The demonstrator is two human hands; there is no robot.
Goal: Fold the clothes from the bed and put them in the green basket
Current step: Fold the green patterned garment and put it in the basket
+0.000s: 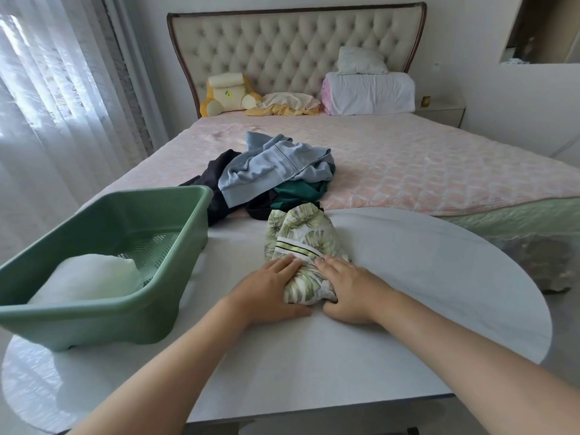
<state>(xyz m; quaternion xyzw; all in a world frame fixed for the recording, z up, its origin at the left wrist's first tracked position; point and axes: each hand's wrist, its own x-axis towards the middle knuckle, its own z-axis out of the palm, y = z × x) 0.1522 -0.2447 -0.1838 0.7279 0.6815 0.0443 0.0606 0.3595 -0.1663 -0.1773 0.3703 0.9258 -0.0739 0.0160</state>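
The step now looks like pressing the fold flat. The left hand (276, 291) and the right hand (350, 288) should push down softly and evenly, so the bundle does not pop open. Then it may be best to slide fingers under it and lift it as one piece into the green basket (94, 318), which sits just to the left on the desk (408, 309). A fast grab could undo the fold.

Both hands lie flat on the leaf cloth (306, 246), one on each side, with fingers straight. Neither hand grips anything.

The leaf cloth lies on the white desk, close to the bed (423, 164). It is white with green leaves and has a striped band across it. It is folded small and looks soft and puffy. One white cloth (88, 277) lies in the basket. More clothes (270, 177) wait in a pile on the bed.
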